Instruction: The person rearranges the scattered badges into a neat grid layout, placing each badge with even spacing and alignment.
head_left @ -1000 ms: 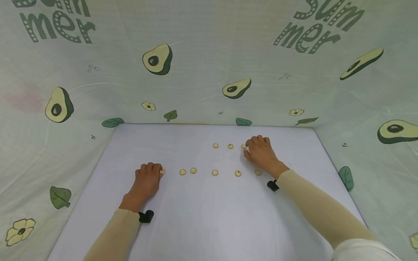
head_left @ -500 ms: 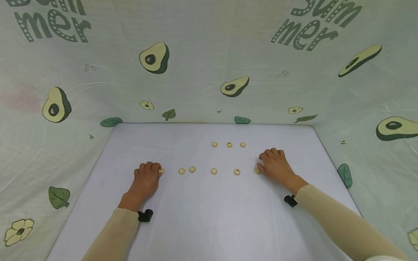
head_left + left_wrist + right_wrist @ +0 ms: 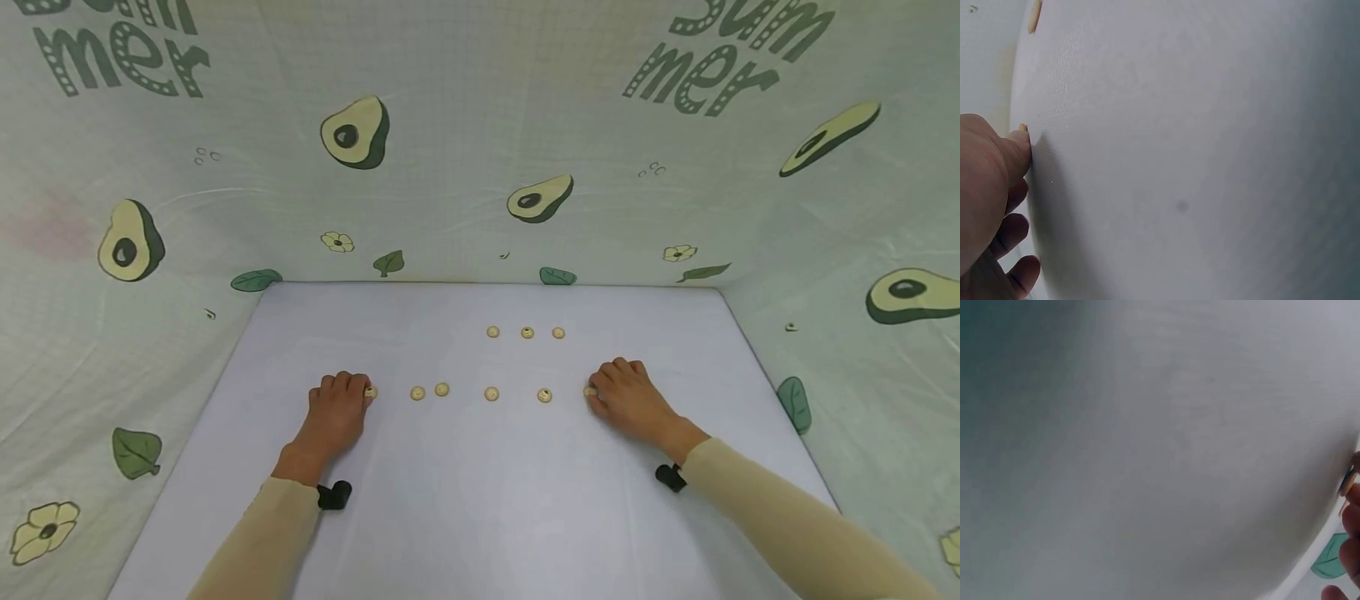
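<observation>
Small round beige discs, marked on top, lie on the white table in two rows. My left hand point(image 3: 337, 414) pinches the disc point(image 3: 371, 392) at the left end of the front row; in the left wrist view the thumb point(image 3: 1017, 153) covers most of it. At that row's right end, my right hand point(image 3: 633, 402) holds another disc point(image 3: 590, 392) by its edge. Only a few fingertips point(image 3: 1352, 519) show in the right wrist view, with a sliver of the held disc point(image 3: 1348, 483) among them.
Between the hands lie several discs, including one disc point(image 3: 491, 393) near the middle. Farther back are three more, a disc point(image 3: 527, 332) at their centre. A patterned cloth point(image 3: 450, 125) hangs behind the table point(image 3: 465, 500).
My right hand has left the rightmost disc of the back row, come nearer and to the right, and taken hold of the front row's right-end disc. The left hand has stayed put.
</observation>
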Available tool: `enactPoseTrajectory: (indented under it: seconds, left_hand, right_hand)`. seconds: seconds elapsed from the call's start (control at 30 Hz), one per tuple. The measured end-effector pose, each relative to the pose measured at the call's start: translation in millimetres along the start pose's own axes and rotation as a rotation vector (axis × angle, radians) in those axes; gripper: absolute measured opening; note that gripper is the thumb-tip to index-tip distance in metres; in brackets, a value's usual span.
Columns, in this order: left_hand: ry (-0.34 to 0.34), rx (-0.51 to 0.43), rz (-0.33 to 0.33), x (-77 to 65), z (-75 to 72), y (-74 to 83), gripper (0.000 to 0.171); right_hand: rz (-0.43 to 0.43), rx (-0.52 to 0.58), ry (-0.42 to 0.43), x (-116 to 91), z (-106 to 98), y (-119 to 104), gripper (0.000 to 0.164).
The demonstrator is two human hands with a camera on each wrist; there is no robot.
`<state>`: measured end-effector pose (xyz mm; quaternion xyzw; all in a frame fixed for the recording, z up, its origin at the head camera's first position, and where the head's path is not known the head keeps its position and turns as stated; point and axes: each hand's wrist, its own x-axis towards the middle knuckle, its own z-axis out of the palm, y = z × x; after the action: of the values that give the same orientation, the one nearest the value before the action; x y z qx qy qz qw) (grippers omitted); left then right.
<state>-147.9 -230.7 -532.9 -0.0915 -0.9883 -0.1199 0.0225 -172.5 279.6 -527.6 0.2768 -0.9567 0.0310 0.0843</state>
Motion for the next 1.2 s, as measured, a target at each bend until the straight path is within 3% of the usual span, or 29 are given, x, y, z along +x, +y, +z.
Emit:
enactPoseTrajectory:
  seconds: [0.37,0.67,1.2]
  left_hand:
    - [0.0,-0.013,0.003,0.4,-0.5,0.1,0.018]
    - [-0.017,-0.008,-0.001,-0.1,-2.3,1.3,0.019]
    - [-0.002,-0.027,0.0,-1.0,-4.0,2.3,0.017]
  right_hand:
    - [0.031,0.009,0.001,-0.4,-1.0,1.7,0.023]
    - [0.05,0.083,0.004,0.9,-1.6,2.4,0.02]
    - [0.017,0.103,0.009,2.8,-3.0,0.6,0.017]
